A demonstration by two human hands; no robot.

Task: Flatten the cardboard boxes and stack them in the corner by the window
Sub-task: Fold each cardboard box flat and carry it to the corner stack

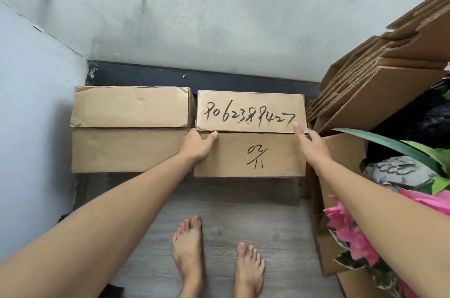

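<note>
Numbered box: still assembled, on the floor against the wall, digits inked on its top flaps; touching or just beside a plain box on its left.
Left hand: at the box's left edge, thumb curled onto the seam between the top flaps, fingers hidden down the side; reads as a grip.
Right hand: at the right edge, fingers straight along the top corner, not closed round anything.
Flattened stack: leaning at right, above a carton holding pink flowers.
Step, as judged: taking hold of the numbered box to lift it out.
Doing it well: seat both palms low on the side walls, pull toward the feet before lifting, then split the flap seam.
Risk: gripping by a flap alone may tear it.
</note>
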